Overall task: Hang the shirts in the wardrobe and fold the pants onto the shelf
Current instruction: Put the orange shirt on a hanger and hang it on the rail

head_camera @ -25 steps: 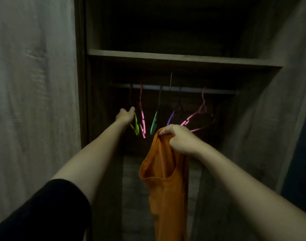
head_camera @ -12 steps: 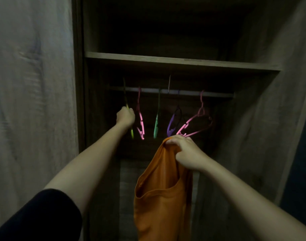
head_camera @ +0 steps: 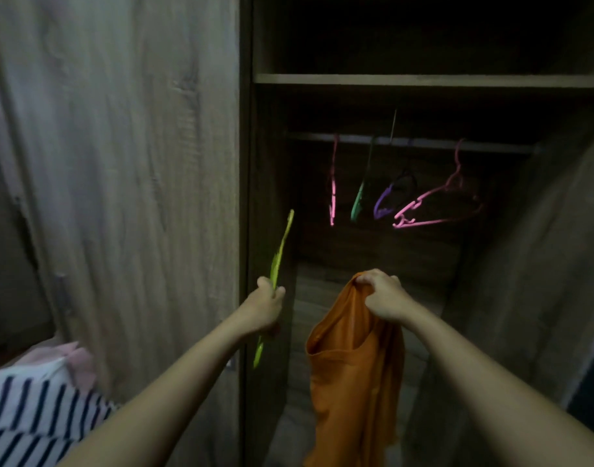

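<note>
- Orange shirt point(head_camera: 353, 382) hangs in front of the open wardrobe point(head_camera: 272, 163), low and right of centre. It droops from its bunched top edge, and its neck opening gapes to the left.
- Striped cloth point(head_camera: 22, 409) and a pink cloth point(head_camera: 76, 358) lie at the lower left, beside the wardrobe door point(head_camera: 137, 163).
- Right hand point(head_camera: 383, 296) holds the shirt up, fingers point(head_camera: 373, 279) curled and pinching the gathered fabric.
- Left hand point(head_camera: 263, 308) grips a lime-green hanger point(head_camera: 281, 244) around its middle, fingers closed round it. The hanger is seen edge-on and tilted, well below the rail.
- Further in, four hangers hang from the rail point(head_camera: 423, 143): a pink hanger point(head_camera: 332, 190), a green hanger point(head_camera: 359, 203), a purple hanger point(head_camera: 386, 203) and a wider pink hanger point(head_camera: 437, 207) turned sideways.
- Above the rail runs a wooden shelf point(head_camera: 423, 80), with only darkness showing over it.
</note>
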`<state>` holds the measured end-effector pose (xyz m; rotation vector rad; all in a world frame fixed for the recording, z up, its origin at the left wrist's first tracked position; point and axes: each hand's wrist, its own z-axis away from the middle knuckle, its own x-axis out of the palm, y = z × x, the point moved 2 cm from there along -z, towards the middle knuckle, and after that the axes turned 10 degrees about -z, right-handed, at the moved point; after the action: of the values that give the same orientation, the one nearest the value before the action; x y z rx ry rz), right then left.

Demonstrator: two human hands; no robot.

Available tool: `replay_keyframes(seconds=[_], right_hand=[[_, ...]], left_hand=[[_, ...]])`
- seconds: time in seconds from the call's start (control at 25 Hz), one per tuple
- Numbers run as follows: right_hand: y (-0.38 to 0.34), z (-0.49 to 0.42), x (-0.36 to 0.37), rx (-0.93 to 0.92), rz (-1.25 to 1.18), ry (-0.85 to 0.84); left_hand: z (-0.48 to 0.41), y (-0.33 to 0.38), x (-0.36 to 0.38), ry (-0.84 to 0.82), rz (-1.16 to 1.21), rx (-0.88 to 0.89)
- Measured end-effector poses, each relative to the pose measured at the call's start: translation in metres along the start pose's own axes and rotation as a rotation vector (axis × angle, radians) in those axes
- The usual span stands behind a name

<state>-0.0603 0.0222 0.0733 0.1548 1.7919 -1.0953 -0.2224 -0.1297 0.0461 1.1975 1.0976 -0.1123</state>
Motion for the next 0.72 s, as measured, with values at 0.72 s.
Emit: replay_keyframes(seconds=[0.72], right_hand=[[0.001, 0.014, -0.005, 0.038, -0.042, 0.086]], left_hand=[[0.105, -0.101, -0.075, 0.638, -0.218, 0.352]])
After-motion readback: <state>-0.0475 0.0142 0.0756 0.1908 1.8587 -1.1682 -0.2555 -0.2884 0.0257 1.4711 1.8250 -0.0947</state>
